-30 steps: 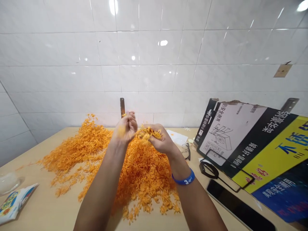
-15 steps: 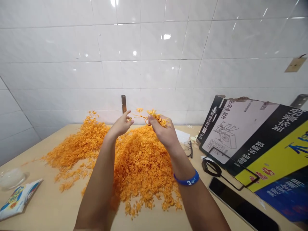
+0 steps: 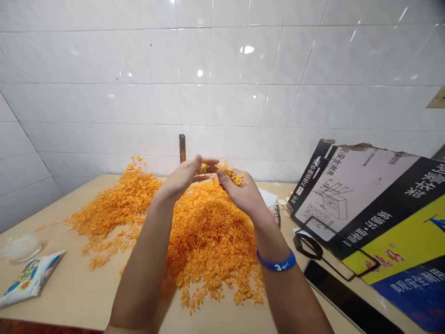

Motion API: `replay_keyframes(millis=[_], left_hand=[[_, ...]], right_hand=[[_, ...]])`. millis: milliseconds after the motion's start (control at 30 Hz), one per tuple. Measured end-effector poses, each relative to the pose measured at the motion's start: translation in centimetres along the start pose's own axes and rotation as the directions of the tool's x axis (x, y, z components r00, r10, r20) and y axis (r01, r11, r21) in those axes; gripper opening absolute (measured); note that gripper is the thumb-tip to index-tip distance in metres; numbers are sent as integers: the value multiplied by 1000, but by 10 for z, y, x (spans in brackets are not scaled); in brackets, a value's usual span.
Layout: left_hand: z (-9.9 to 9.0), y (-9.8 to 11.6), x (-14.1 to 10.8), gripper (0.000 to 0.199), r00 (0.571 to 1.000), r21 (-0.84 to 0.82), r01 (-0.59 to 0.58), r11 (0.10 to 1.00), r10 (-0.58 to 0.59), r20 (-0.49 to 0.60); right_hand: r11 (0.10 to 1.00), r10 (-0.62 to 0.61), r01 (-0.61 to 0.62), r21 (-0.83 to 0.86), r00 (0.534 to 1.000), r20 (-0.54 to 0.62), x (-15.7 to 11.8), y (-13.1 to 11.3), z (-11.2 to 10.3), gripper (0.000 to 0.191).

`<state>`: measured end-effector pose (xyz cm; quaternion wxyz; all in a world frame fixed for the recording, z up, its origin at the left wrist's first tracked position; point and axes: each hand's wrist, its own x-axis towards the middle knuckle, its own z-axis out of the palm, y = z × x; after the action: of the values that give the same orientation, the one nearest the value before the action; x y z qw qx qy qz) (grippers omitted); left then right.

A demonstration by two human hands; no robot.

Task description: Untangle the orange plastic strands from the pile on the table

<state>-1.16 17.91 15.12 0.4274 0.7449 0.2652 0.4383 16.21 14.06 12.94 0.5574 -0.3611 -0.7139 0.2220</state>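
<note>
A large heap of orange, branching dried strands (image 3: 208, 236) spreads across the table in front of me. Above its middle, my right hand (image 3: 241, 192) pinches a small orange tuft (image 3: 230, 174) between thumb and fingers. My left hand (image 3: 181, 178) is blurred, with its fingers spread and pointing towards the right hand. A few strands (image 3: 204, 168) show just past those fingers, and I cannot tell whether they touch. A blue wristband (image 3: 277, 263) circles my right wrist.
A printed cardboard sheet (image 3: 361, 208) leans at the right, beside glasses (image 3: 276, 215), a black wire frame (image 3: 306, 246) and a phone (image 3: 347, 297). A printed packet (image 3: 31, 278) and a clear plastic lump (image 3: 22, 248) lie at left on the light wooden table (image 3: 59, 287). White tiles back it.
My hands have come closer together, and the strands once stretched between them now show as small tufts. The left hand's fingers have spread from their earlier curl. The view has tilted slightly.
</note>
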Motion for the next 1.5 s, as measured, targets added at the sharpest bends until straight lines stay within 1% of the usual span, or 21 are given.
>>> replay_keyframes(millis=[133, 267, 333, 433, 500, 567, 633, 700, 767, 800, 833, 867, 900, 1000, 1100, 1167, 1233, 1300, 1400, 1433, 1500], left_hand=[[8, 10, -6, 42, 991, 122, -62, 991, 76, -111], [12, 15, -7, 42, 964, -52, -88, 995, 72, -257], [14, 17, -6, 42, 960, -169, -54, 984, 4, -281], [25, 19, -4, 39, 953, -328, 16, 945, -113, -280], [35, 19, -2, 38, 942, -354, 11, 935, -129, -310], [39, 16, -1, 39, 915, -265, -73, 961, -41, -401], [30, 11, 0, 40, 832, -119, -171, 978, 78, -549], [5, 6, -2, 38, 667, -29, -216, 976, 126, -735], [-27, 5, -8, 35, 456, 9, -226, 974, 114, -883], [-41, 6, -12, 33, 394, 47, -213, 976, 130, -910], [-50, 9, -16, 30, 369, 114, -203, 972, 184, -911], [-54, 12, -19, 24, 380, 180, -187, 966, 239, -893], [-53, 15, -21, 20, 425, 247, -152, 957, 289, -858], [-26, 20, -18, 23, 630, 447, 45, 893, 322, -707], [0, 6, -5, 32, 818, 641, 257, 723, 191, -543], [4, -9, 4, 40, 904, 700, 318, 640, 19, -428], [0, -23, 11, 42, 938, 705, 317, 634, -101, -330], [-6, -28, 13, 41, 946, 648, 277, 709, -84, -313], [-8, -13, 8, 43, 901, 435, 100, 895, 105, -422], [-6, -4, 4, 46, 872, 373, 6, 928, 177, -456], [2, 17, -8, 48, 837, 354, -164, 921, 320, -444]], right_hand=[[1000, -5, 4, -27, 1000, -29, -3, -11, -1, 45], [995, -68, 64, 81, 997, 48, -7, -16, 2, 40], [980, -110, 90, 175, 988, 104, -9, -15, 3, 38], [956, -140, 111, 272, 986, 89, -8, -8, 3, 41], [955, -144, 115, 274, 986, 86, -5, -4, 3, 41], [964, -178, 151, 218, 978, 109, -3, -4, 2, 40], [965, -238, 217, 145, 959, 150, -4, -8, 0, 41], [956, -286, 271, 108, 943, 172, -9, -17, -5, 43], [951, -295, 279, 131, 948, 123, -18, -26, -12, 42], [948, -287, 273, 162, 955, 71, -22, -30, -14, 41], [943, -272, 263, 204, 962, 17, -25, -32, -16, 39], [934, -250, 247, 257, 968, -22, -27, -34, -16, 38], [923, -223, 225, 313, 974, -43, -27, -34, -15, 37], [887, -99, 100, 450, 995, -26, -21, -32, -7, 37], [848, 41, -32, 529, 999, -6, -12, -28, -1, 36], [827, 88, -86, 555, 996, 23, -9, -27, 0, 35], [824, 108, -123, 553, 992, 61, -8, -25, 0, 32], [828, 124, -144, 542, 990, 73, -7, -22, -1, 32], [871, 146, -157, 466, 987, 59, -7, -20, 0, 37], [897, 148, -158, 412, 987, 56, -7, -19, 0, 39], [948, 142, -152, 281, 988, 55, -7, -21, 0, 42]])
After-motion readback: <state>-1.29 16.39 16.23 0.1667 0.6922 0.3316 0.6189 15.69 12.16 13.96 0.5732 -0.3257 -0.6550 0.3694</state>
